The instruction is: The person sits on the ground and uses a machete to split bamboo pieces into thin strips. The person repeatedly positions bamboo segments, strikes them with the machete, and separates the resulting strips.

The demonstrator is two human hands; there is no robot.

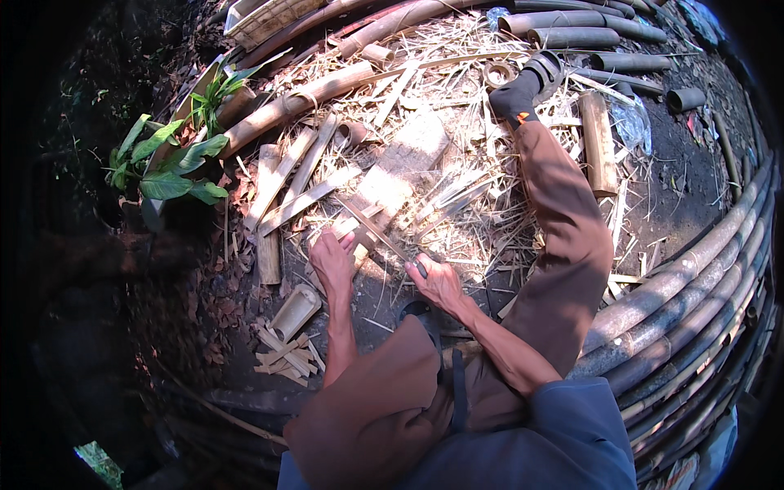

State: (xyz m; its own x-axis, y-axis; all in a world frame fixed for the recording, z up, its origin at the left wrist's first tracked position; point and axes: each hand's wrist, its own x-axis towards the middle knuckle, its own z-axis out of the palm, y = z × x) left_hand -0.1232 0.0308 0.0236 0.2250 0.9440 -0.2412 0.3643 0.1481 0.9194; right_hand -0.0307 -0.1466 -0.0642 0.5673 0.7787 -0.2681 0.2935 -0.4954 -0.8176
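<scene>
My right hand is wrapped round the handle of a long knife, its narrow blade slanting up and to the left. The fingers of my left hand close on a pale bamboo strip, which lies by the blade near the end of a worn wooden block. Just right of the left hand is another short piece of bamboo, partly hidden. Where strip and blade meet is too small to make out.
Split bamboo pieces lie left of the block, amid shavings. A half-round bamboo piece is near my left forearm. Long bamboo poles curve along the right; a leafy plant stands at left. My leg stretches forward.
</scene>
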